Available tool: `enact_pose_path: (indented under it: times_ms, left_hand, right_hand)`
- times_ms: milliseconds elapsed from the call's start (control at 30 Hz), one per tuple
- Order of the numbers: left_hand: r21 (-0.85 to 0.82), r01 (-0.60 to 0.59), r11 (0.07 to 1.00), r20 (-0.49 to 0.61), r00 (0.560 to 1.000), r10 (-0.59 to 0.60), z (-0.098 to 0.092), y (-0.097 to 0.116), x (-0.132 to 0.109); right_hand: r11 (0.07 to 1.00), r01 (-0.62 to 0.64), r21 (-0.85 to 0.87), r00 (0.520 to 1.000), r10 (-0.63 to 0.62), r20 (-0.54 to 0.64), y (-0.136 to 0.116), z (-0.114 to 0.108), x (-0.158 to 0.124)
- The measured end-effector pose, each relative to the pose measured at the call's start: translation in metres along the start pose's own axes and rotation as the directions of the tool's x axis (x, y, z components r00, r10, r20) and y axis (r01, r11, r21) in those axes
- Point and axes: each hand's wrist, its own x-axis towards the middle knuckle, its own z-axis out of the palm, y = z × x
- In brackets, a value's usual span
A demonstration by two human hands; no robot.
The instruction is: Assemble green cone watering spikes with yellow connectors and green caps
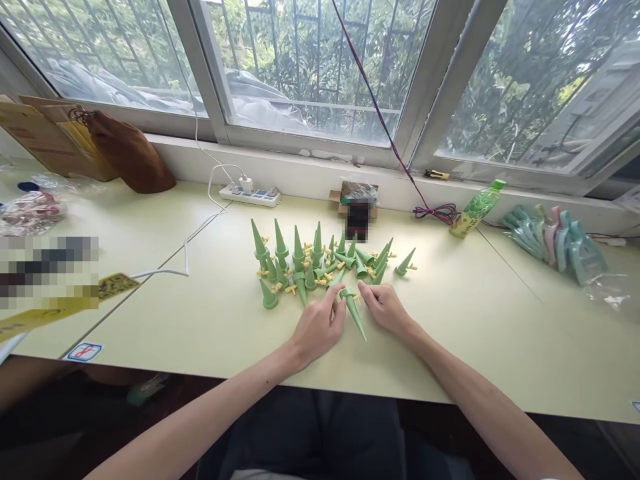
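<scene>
Several green cones with small yellow valves, among them a standing cone (269,295), are grouped on the pale table, some upright and some lying. My left hand (320,325) is closed at the wide end of a green cone (355,317), whose tip points down toward the table's front edge. Just right of that cone's yellow valve (357,299), my right hand (385,306) is closed with thumb and forefinger together; anything between them is too small to make out. A single cone (405,263) stands apart at the right of the group.
Behind the cones are a power strip (250,195) and a small open box (360,193). A green-capped bottle (476,210) and bagged pastel plastic pieces (560,240) lie to the right. A brown bag (131,155) and white cable (187,257) are left.
</scene>
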Motion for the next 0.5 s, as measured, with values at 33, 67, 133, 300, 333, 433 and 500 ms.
enact_pose_path:
  times_ms: [33,67,133,300,333,433,500]
  left_hand:
    - [0.011,-0.021,1.000,-0.006,1.000,0.021,0.0005,-0.0010,-0.0005]
    - [0.027,-0.041,0.999,-0.009,0.999,0.042,0.0011,-0.0021,-0.0010]
    - [0.059,-0.065,0.996,0.003,0.998,0.065,0.0020,-0.0042,-0.0017]
    - [0.069,-0.066,0.995,-0.001,0.998,0.066,0.0017,-0.0065,-0.0010]
    - [0.064,-0.069,0.996,0.002,0.998,0.069,0.0014,-0.0066,-0.0008]
    - [0.063,-0.086,0.994,0.012,0.996,0.085,0.0008,-0.0064,-0.0003]
    - [0.069,-0.105,0.992,0.008,0.994,0.105,0.0009,-0.0063,-0.0002]
  right_hand:
    - [1.000,-0.009,0.002,1.000,0.009,-0.007,0.0000,0.0001,0.0004]
    - [1.000,-0.017,0.003,1.000,0.018,-0.014,-0.0002,0.0002,0.0007]
    - [0.999,-0.032,0.002,0.999,0.032,-0.022,-0.0006,0.0006,0.0008]
    - [0.999,-0.035,-0.017,0.999,0.035,-0.013,-0.0001,0.0016,-0.0004]
    - [0.999,-0.033,-0.021,0.999,0.033,-0.009,0.0003,0.0018,-0.0005]
    - [0.999,-0.022,-0.041,1.000,0.022,0.004,0.0009,0.0022,-0.0004]
    - [0.998,-0.006,-0.058,1.000,0.007,0.018,0.0002,0.0024,-0.0002]
